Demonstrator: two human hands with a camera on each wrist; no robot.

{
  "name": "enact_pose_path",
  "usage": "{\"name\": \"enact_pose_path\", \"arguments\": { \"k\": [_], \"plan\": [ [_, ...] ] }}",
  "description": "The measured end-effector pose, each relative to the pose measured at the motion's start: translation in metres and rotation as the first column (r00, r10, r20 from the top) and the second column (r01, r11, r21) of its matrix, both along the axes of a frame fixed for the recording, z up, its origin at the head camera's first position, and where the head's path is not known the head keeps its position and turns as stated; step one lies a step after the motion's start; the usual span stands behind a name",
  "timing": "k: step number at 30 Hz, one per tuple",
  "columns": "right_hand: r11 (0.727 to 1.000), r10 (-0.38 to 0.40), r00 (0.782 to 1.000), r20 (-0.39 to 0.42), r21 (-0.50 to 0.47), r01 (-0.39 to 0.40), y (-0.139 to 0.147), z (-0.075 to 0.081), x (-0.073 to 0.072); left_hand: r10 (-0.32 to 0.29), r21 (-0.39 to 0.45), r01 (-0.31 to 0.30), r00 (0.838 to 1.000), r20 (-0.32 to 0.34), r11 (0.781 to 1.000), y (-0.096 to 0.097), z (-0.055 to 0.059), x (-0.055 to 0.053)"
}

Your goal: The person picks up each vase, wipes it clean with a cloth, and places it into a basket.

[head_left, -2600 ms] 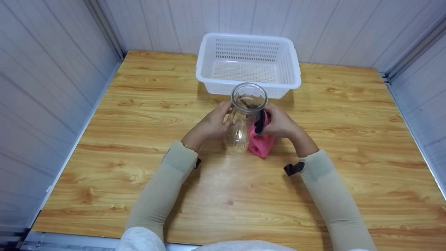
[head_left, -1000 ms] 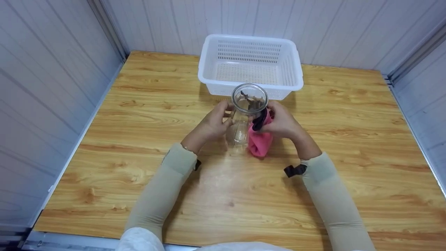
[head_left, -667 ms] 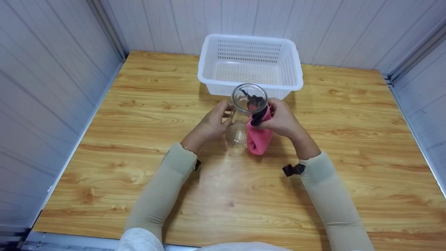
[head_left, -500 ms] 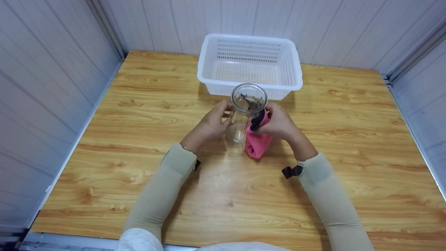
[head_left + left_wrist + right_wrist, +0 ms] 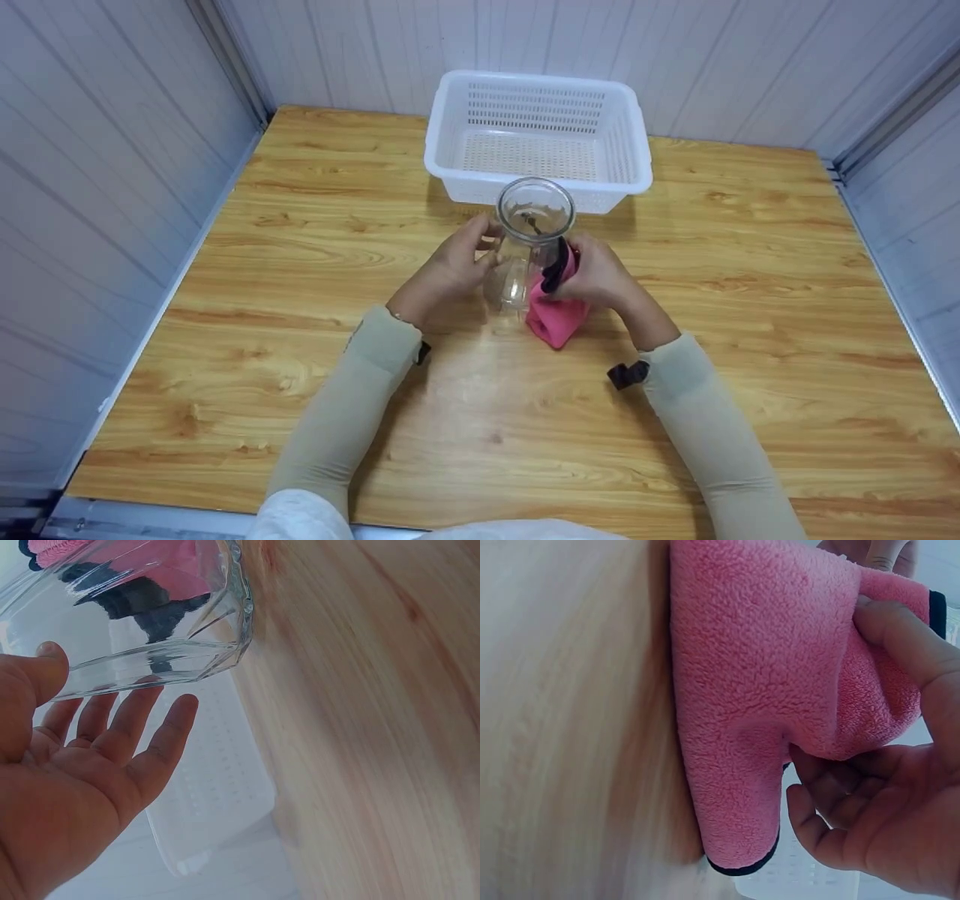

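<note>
A clear glass vase (image 5: 513,283) with a wide round rim stands upright on the wooden table, in the middle of the head view. My left hand (image 5: 455,262) holds its left side; in the left wrist view the thumb lies on the near face of the glass and the fingers reach along its far side. Against the vase's right side, my right hand (image 5: 600,274) grips a bunched pink cloth (image 5: 556,324) with a dark edging. The right wrist view shows the fluffy cloth (image 5: 750,652) pinched between thumb and fingers, its lower part hanging down to the table.
Just behind the vase stands a white plastic basket (image 5: 442,174) with slotted walls. Pale panel walls (image 5: 135,150) border the wooden tabletop (image 5: 262,360) at the back and both sides.
My right hand and the pink cloth rose slightly along the vase, then slid lower and nearer to me. The left hand and the vase have stayed nearly in place.
</note>
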State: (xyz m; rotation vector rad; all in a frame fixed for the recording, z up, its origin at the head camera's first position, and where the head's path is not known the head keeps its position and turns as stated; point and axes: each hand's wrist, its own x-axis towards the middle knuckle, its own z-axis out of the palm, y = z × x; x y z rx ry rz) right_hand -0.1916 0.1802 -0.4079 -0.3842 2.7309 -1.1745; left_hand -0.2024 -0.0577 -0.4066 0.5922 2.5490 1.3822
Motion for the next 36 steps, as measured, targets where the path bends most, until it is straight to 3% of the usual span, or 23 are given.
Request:
{"name": "enact_pose_path", "arguments": {
  "k": [9, 16, 21, 29, 36],
  "plan": [
    [1.000, -0.013, 1.000, 0.017, 0.000, 0.013, 0.002, -0.003, 0.002, -0.052, -0.006, 0.052, 0.998, -0.042, 0.999, -0.002, 0.001, 0.002],
    [0.999, -0.009, 1.000, 0.021, -0.033, 0.010, 0.003, 0.002, 0.001, -0.033, 0.013, 0.033, 0.999, 0.000, 0.999, -0.002, -0.001, 0.006],
    [0.990, -0.014, 1.000, -0.007, -0.138, 0.013, 0.003, 0.012, 0.000, -0.023, -0.002, 0.023, 1.000, 0.000, 1.000, -0.001, 0.000, 0.006],
    [0.970, -0.017, 0.993, -0.113, -0.242, -0.011, 0.004, 0.031, -0.004, -0.082, -0.003, 0.081, 0.996, -0.031, 0.997, -0.001, 0.002, 0.004],
    [0.973, 0.042, 0.998, -0.054, -0.226, -0.053, -0.001, 0.049, 0.002, -0.066, -0.027, 0.067, 0.998, 0.006, 0.997, -0.001, 0.004, 0.003]
  ]
}}
